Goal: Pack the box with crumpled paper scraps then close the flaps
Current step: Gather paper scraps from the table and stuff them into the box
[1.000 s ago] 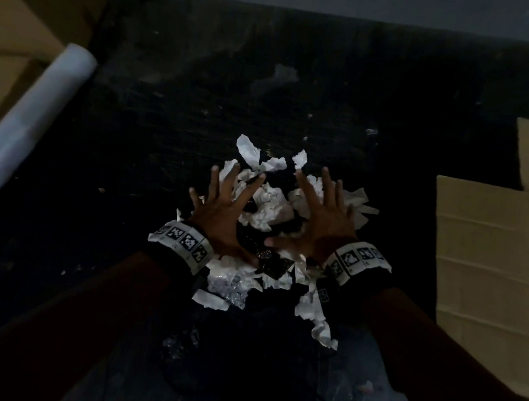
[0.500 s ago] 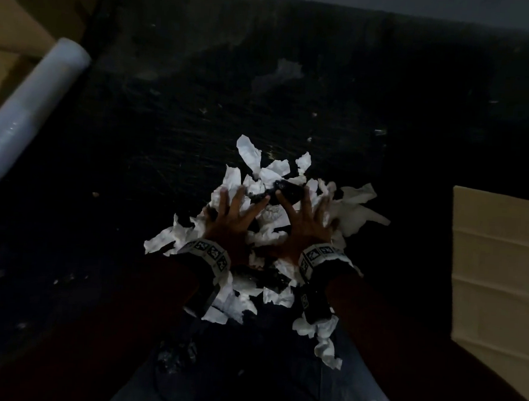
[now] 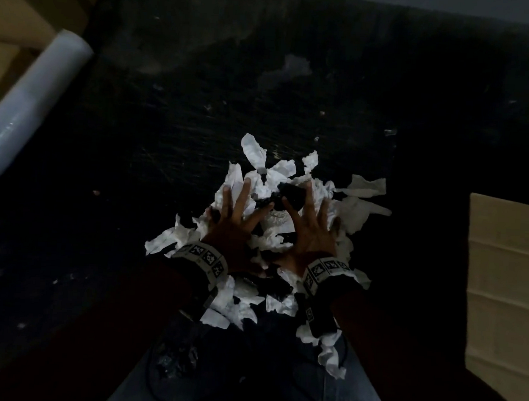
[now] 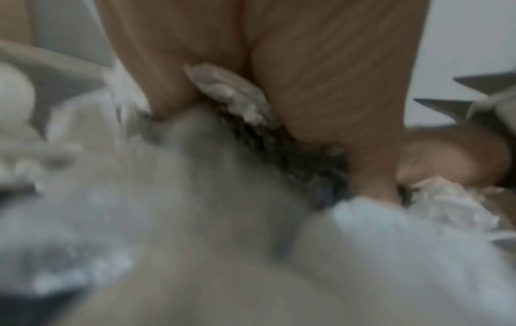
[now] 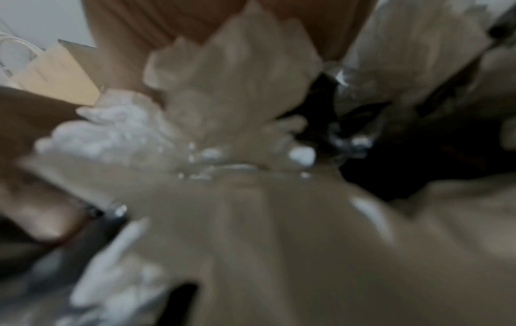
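Observation:
A heap of torn white and black paper scraps [image 3: 268, 222] lies on the dark table in the head view. My left hand [image 3: 234, 214] lies flat on the heap's left side with its fingers spread. My right hand [image 3: 311, 221] lies flat on the right side, fingers spread too. Both palms press down on the paper. The cardboard box [image 3: 509, 277] stands at the right edge, apart from the heap. Both wrist views are blurred: they show white scraps [image 4: 231, 92] under my left fingers and white scraps [image 5: 229, 72] under my right fingers.
A roll of clear film [image 3: 24, 114] lies along the far left. More brown cardboard [image 3: 8, 17] sits behind it in the corner. A dark crumpled lump [image 3: 176, 362] and a thin cable lie on the floor near me. Small paper bits dot the table.
Both hands slid forward and closer together over the heap, pushing the scraps into a tighter pile. The view shifted left, so less of the box shows.

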Motion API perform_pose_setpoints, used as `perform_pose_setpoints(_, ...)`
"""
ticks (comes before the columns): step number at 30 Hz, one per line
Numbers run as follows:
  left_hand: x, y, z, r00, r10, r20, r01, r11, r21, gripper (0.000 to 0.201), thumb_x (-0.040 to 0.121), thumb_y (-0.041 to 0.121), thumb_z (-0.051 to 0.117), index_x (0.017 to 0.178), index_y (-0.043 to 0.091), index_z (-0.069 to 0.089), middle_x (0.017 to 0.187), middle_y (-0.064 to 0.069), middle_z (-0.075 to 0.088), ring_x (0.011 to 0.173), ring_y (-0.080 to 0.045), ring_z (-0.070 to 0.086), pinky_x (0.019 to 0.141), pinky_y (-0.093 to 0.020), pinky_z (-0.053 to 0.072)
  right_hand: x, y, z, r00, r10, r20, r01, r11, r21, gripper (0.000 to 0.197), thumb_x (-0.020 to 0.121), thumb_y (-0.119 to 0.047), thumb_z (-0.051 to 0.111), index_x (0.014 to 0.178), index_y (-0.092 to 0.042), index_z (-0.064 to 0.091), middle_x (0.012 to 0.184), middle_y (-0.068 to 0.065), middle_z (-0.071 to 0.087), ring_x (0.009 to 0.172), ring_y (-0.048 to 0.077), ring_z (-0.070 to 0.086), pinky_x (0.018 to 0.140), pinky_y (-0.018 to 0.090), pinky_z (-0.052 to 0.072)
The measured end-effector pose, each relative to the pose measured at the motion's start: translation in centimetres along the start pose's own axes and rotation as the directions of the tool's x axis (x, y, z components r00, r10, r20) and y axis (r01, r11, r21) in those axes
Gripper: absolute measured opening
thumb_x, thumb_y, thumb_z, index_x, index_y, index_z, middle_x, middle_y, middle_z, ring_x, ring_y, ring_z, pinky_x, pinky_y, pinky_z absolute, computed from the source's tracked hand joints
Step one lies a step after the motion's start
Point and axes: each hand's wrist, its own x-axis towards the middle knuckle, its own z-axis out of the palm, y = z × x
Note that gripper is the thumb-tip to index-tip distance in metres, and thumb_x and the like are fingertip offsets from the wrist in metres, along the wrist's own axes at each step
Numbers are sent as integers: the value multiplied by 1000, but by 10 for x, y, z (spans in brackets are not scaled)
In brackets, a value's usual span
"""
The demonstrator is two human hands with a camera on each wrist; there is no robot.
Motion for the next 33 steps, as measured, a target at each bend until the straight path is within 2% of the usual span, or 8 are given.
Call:
perform_pose_setpoints(9,8,-3,1,1000,-1,-1,1,998,68,136,48,86,71,152,50,-8,163,9,-28,149,-37,-26,114,-74,7,3,-1,-3,999,-32,-11,32,999,-31,132,48,-91,57,147,-45,-17,149,-13,-41,138,44,-31,104,77,10)
perform_pose_setpoints(13,9,-2,1,999,9,-33,-6,997,74,133,51,85,71,155,44,-1,165,7,-19,152,-33,-16,119,-66,10,8,2,3,999,-41,28,41,999,-31,134,50,-86,61,145,-44,-23,152,-22,-33,139,39,-31,105,74,-3)
perform_pose_setpoints(20,-8,13,9,996,-27,-88,16,992,-125,102,73,69,66,156,42,13,166,15,-15,153,-29,9,120,-55,26,9,7,21,995,-90,-33,89,996,-7,110,60,-72,61,151,-31,17,160,-13,-4,147,37,-3,115,57,20)
perform_pose_setpoints(23,-15,30,15,986,-48,-161,24,989,-146,81,85,59,63,155,35,28,166,14,-12,152,-17,-2,110,-39,-26,1,4,20,985,-113,-128,123,990,69,82,76,-50,64,147,-28,31,160,-12,7,145,29,20,108,48,37)
perform_pose_setpoints(25,-16,37,18,985,-75,-157,50,986,-158,70,92,53,59,154,32,32,166,14,-13,151,-11,-7,94,-25,-41,-3,1,16,977,-103,-185,126,985,120,67,83,-35,62,145,-26,36,159,-11,15,135,26,39,95,40,48)
perform_pose_setpoints(27,-16,39,20,983,-97,-154,72,984,-162,65,95,48,59,152,31,34,166,15,-13,152,-12,1,105,-31,-31,-5,0,17,972,-89,-219,124,981,151,60,85,-31,59,142,-25,41,158,-12,21,121,22,54,82,34,52)
perform_pose_setpoints(29,-15,42,18,977,-116,-178,81,978,-192,62,95,44,61,151,34,37,166,18,-9,151,-13,12,120,-43,-3,-3,2,22,975,-67,-211,99,984,147,64,82,-41,53,143,-29,39,156,-17,20,115,14,58,79,30,54)
perform_pose_setpoints(33,-16,40,25,956,-132,-261,61,964,-261,67,86,48,65,147,44,38,164,24,-3,147,-16,31,119,-52,19,-6,0,23,968,-59,-245,115,969,220,71,76,-54,58,141,-30,41,152,-21,29,106,11,63,77,29,56)
